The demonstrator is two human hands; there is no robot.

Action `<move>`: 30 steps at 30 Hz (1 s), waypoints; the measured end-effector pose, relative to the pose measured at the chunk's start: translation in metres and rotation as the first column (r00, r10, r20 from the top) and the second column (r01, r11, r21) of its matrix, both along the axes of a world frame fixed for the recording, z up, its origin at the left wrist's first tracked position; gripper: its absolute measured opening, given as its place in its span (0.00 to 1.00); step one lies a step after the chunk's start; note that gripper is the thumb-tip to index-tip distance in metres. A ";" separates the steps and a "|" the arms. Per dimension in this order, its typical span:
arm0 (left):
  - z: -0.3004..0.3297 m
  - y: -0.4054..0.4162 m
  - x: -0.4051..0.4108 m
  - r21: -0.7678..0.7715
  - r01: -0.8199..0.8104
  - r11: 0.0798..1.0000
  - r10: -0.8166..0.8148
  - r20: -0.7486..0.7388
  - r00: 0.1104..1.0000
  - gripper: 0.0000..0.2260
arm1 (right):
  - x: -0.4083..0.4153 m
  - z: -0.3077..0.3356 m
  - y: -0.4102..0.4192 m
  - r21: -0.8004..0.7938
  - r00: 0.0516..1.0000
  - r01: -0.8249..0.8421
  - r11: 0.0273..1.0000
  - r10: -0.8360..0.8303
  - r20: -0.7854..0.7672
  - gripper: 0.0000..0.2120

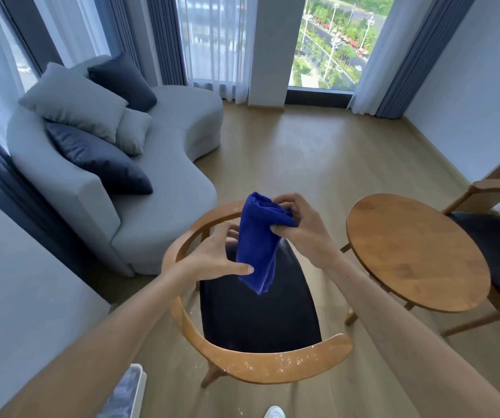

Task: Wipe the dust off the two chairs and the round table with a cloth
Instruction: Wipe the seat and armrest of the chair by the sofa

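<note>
Both hands are working over the dusty chair (242, 366): right-hand fingers (283, 229) gripping the blue cloth (260, 245), left-hand fingers (236, 268) spread, touching it.

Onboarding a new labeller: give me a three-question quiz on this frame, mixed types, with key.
1. True or false: the blue cloth lies flat on the round table.
2. Which hand pinches the cloth's top end? A) left B) right
3. Fill in: white dust specks show on the near chair's wooden ____.

Key: 1 false, it hangs above the near chair's dark seat. 2 B, the right hand; the left hand touches its side. 3 armrest.
</note>
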State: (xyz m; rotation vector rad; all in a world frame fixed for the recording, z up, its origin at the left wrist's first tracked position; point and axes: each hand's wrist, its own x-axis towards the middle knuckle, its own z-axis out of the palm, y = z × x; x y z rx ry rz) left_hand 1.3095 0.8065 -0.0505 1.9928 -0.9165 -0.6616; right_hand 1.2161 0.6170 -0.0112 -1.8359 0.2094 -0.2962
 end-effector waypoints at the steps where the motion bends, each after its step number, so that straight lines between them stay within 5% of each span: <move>1: -0.008 0.000 -0.001 -0.020 -0.025 0.999 0.024 -0.048 0.999 0.32 | 0.001 0.000 0.003 0.078 1.000 0.000 0.997 0.000 -0.005 0.25; 4: -0.024 0.004 0.001 -0.033 -0.074 0.997 0.066 -0.199 0.978 0.32 | 0.004 -0.011 0.011 0.234 0.997 0.043 0.971 -0.029 -0.065 0.26; 7: -0.036 0.014 0.002 -0.007 -0.072 0.997 0.066 -0.314 0.947 0.29 | 0.007 -0.033 0.019 0.288 0.988 0.110 0.951 -0.072 -0.140 0.16; 16: -0.135 0.072 -0.003 0.253 -0.078 0.964 0.180 -0.409 0.895 0.26 | 0.018 -0.152 0.084 0.163 0.881 0.226 0.960 -0.129 -0.455 0.10; 19: -0.177 0.094 -0.004 0.356 -0.161 0.920 0.289 -0.341 0.894 0.23 | 0.029 -0.202 0.112 0.148 0.843 0.274 0.950 -0.163 -0.513 0.10; 23: -0.224 0.112 -0.009 0.554 -0.282 0.783 0.326 0.020 0.945 0.16 | 0.036 -0.264 0.153 0.012 0.739 0.268 0.963 -0.198 -0.644 0.18; 26: -0.242 0.112 -0.017 0.545 -0.307 0.780 0.324 0.069 0.944 0.12 | 0.035 -0.283 0.172 -0.096 0.678 0.249 0.964 -0.244 -0.694 0.26; 30: -0.246 0.112 -0.017 0.546 -0.302 0.782 0.317 0.069 0.946 0.11 | 0.039 -0.282 0.186 -0.396 0.709 0.115 0.911 -0.355 -0.609 0.31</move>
